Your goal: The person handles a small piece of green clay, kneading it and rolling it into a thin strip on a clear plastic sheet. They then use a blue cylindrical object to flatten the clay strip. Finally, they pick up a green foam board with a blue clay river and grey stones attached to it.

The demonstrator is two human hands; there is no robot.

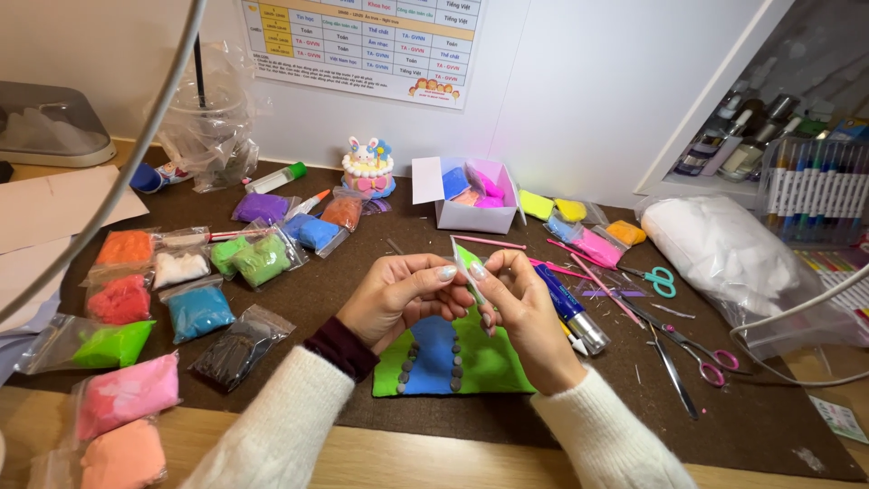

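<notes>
Two hands, left hand (398,294), right hand (523,308), fingers pinching green clay bag (468,264) (above clay panel (453,358))

Single head-worn view, angled steeply down, close over the brown desk mat (317,299).

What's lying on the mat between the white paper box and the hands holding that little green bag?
In the head view, a thin pink stick lies between the white paper box and the hands pinching the small green bag; otherwise only bare brown mat.
</notes>
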